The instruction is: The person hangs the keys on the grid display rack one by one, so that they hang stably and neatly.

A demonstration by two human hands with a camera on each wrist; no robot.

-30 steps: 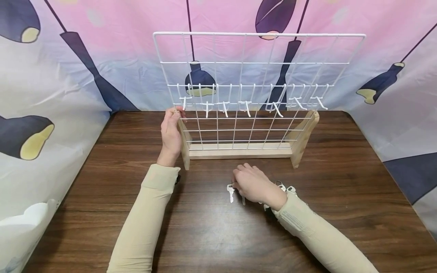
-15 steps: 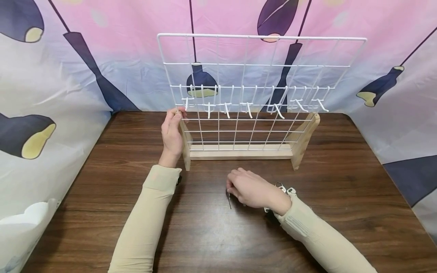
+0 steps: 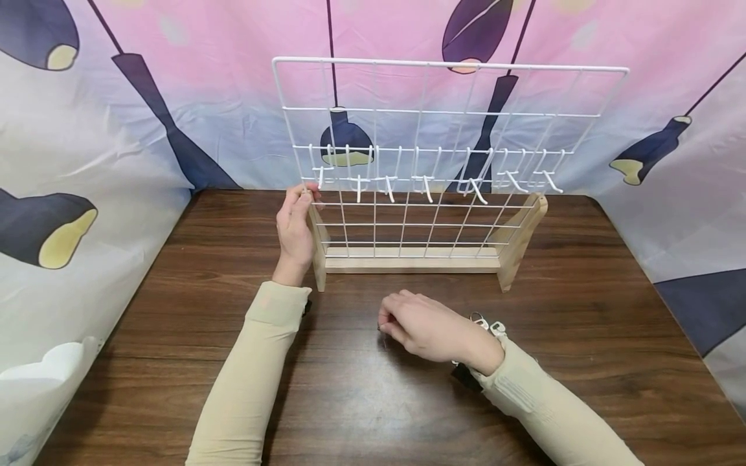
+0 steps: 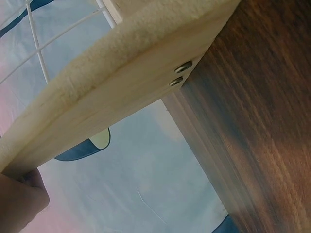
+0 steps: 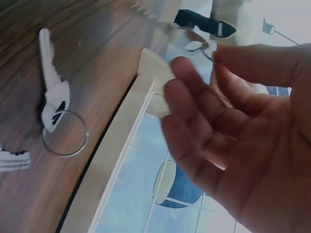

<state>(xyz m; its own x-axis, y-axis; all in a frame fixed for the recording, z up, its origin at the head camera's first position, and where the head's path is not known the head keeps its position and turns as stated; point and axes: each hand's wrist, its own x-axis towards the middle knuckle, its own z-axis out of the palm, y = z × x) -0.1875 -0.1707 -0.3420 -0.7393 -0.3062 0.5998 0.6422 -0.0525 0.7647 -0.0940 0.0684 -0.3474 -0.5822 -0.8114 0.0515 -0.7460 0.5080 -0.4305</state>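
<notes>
My left hand grips the top of the left wooden upright of a display rack, thumb at its near side. The rack carries a white wire grid with a row of several white hooks across it. In front of the rack, my right hand pinches a key ring between thumb and index finger. From that ring hangs a blurred key, close over the table. The other fingers of this hand are loosely bent. In the head view the hand mostly hides the key.
Under and beside my right wrist lie several more keys. The right wrist view shows one key with its ring lying on the wooden table. A wooden base bar joins the uprights. Patterned cloth hangs behind.
My right hand has drawn left and slightly nearer me with the pinched key, which has turned from flat-facing to edge-on. The left hand keeps its hold on the upright.
</notes>
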